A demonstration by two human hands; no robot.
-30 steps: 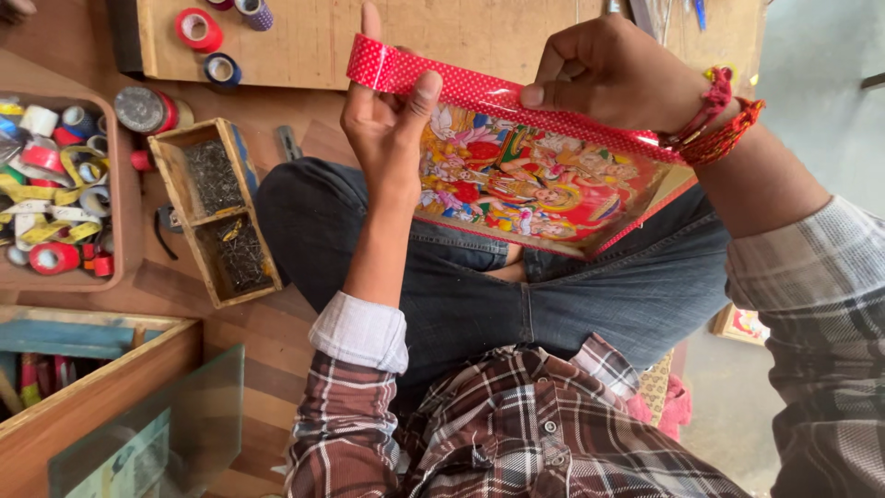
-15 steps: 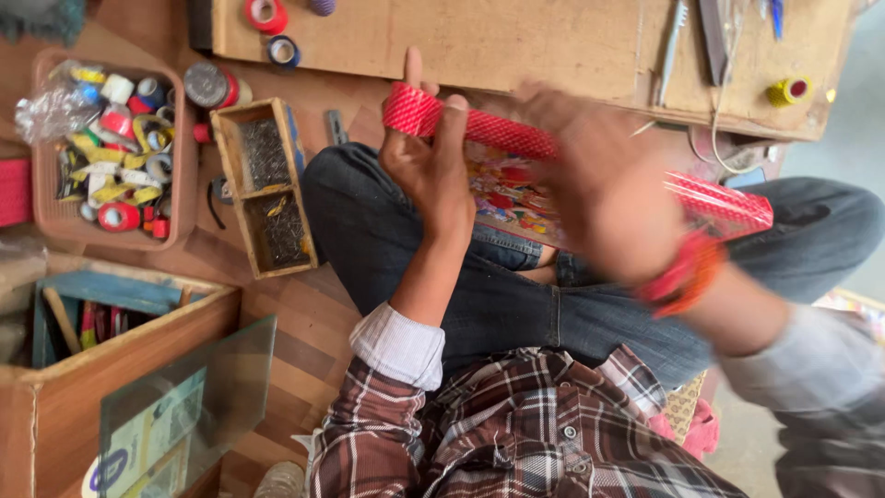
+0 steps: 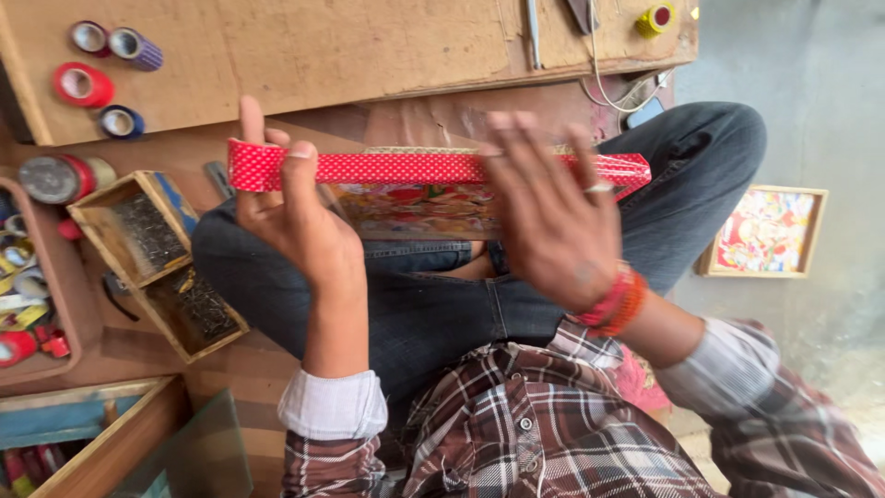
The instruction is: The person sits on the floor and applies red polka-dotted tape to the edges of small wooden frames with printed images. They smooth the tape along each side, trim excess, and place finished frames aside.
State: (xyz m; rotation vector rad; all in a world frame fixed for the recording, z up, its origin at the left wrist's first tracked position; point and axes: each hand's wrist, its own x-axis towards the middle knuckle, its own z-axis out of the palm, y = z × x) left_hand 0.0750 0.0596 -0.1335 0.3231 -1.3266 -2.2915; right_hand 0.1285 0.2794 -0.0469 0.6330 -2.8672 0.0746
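Right hand (image 3: 553, 221) slid leftward (blurred); left hand (image 3: 295, 217) pinches frame (image 3: 415, 184).

Tape rolls (image 3: 97, 85) crowd the board's (image 3: 350, 46) left end; its middle lies bare.

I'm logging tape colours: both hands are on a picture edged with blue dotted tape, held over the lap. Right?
Not quite. The head view shows the tape is red with white dots, not blue. The left hand and right hand are both on the picture, held over the lap.
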